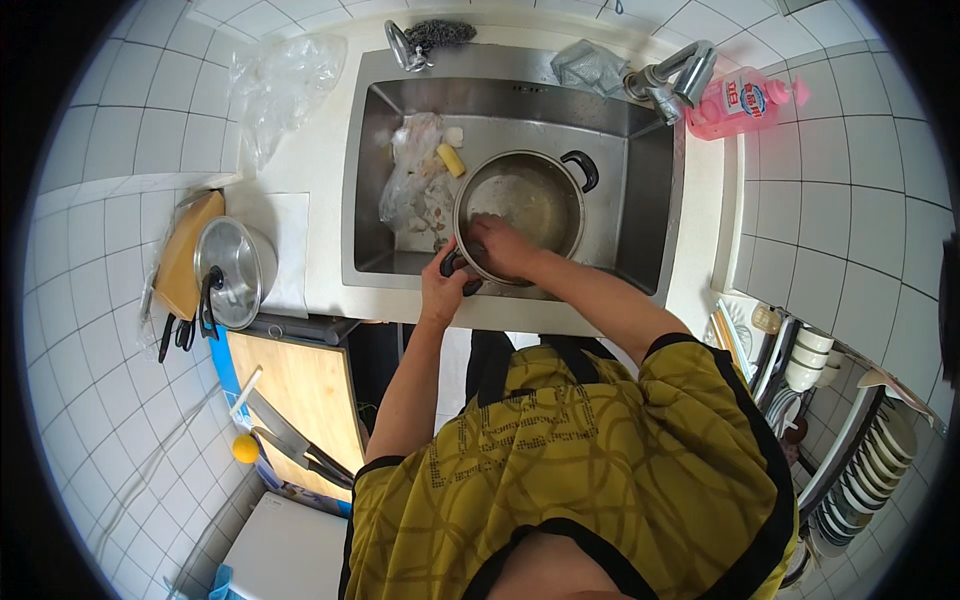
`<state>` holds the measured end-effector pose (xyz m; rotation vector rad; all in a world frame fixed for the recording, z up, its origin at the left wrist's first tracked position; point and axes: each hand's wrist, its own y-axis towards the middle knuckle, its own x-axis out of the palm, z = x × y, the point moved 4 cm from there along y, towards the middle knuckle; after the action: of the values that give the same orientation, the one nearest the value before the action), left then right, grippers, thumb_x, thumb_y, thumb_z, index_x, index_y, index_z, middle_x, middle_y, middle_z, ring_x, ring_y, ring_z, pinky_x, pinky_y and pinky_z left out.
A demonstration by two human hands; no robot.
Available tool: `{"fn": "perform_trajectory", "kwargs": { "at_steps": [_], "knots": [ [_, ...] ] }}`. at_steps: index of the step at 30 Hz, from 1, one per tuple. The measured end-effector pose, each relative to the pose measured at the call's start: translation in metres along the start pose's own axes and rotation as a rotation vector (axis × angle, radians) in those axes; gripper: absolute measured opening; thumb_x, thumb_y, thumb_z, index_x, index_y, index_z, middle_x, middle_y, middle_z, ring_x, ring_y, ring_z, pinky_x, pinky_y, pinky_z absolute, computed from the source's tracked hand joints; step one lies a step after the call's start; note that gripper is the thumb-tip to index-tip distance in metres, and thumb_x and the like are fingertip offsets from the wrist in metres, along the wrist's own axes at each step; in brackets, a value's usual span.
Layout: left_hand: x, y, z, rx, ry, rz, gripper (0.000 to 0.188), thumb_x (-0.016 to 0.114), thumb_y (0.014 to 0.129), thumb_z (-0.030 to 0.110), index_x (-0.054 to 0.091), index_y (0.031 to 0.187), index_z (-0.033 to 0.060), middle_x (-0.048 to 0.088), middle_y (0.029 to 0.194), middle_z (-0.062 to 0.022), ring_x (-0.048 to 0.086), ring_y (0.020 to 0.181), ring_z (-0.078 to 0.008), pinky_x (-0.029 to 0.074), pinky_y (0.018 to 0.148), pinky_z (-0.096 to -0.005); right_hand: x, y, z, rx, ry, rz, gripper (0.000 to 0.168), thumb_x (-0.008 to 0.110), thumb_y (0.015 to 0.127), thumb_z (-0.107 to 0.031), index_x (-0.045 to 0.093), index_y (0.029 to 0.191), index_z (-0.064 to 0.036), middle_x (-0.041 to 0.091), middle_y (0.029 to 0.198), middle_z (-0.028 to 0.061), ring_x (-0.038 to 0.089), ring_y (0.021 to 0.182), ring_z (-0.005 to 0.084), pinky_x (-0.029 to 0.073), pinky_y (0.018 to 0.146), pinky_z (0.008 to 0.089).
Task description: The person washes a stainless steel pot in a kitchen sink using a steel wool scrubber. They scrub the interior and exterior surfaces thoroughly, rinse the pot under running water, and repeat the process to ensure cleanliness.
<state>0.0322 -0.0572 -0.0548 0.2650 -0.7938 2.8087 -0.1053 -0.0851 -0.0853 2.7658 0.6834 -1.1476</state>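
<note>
A metal pot (525, 187) with black side handles stands in the stainless steel sink (649, 195), with cloudy liquid inside. My left hand (442, 281) grips the pot's near-left handle. My right hand (501, 244) reaches inside the pot at its near-left wall; the fingertips are hard to make out, so whether they hold anything is unclear. Left of the pot, on the sink floor, lie a crumpled clear plastic bag (409, 165), a yellow chunk (451, 160) and small scraps of food waste (437, 214).
A chrome faucet (675, 75) and a pink soap bottle (739, 103) stand back right. A plastic bag (281, 90) and a glass-lidded pot (234, 271) are on the left counter. Knives (292, 442) lie over a wooden board (300, 397) lower left. Stacked dishes (862, 480) stand at right.
</note>
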Motion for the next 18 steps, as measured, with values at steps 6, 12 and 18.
{"fn": "perform_trajectory", "kwargs": {
  "at_steps": [6, 12, 18],
  "knots": [
    [0.005, 0.000, 0.005, -0.009, 0.039, -0.011, 0.063, 0.039, 0.071, -0.012, 0.037, 0.133, -0.0015, 0.061, 0.100, -0.0167, 0.063, 0.079, -0.0197, 0.054, 0.071, -0.0294, -0.051, 0.017, 0.040, -0.142, -0.575, 0.186, 0.029, 0.053, 0.074, -0.016, 0.057, 0.101, -0.003, 0.052, 0.109, 0.0116, 0.046, 0.109, 0.0283, 0.037, 0.094, 0.0404],
    [0.004, -0.001, 0.007, -0.016, 0.021, 0.004, 0.063, 0.039, 0.071, -0.012, 0.036, 0.133, -0.0011, 0.061, 0.100, -0.0174, 0.064, 0.078, -0.0210, 0.054, 0.069, -0.0296, -0.049, -0.031, 0.065, 0.312, -0.538, -0.096, 0.032, 0.052, 0.074, -0.014, 0.055, 0.103, -0.001, 0.051, 0.105, 0.0118, 0.048, 0.105, 0.0283, 0.041, 0.093, 0.0399],
    [0.006, -0.001, 0.009, -0.025, -0.001, -0.007, 0.064, 0.039, 0.071, -0.011, 0.034, 0.134, -0.0023, 0.061, 0.100, -0.0182, 0.064, 0.079, -0.0216, 0.054, 0.069, -0.0298, -0.046, -0.016, 0.068, 0.208, -0.435, 0.172, 0.033, 0.050, 0.076, -0.014, 0.052, 0.107, -0.002, 0.047, 0.114, 0.0124, 0.048, 0.107, 0.0290, 0.045, 0.088, 0.0400]
  ]
}}
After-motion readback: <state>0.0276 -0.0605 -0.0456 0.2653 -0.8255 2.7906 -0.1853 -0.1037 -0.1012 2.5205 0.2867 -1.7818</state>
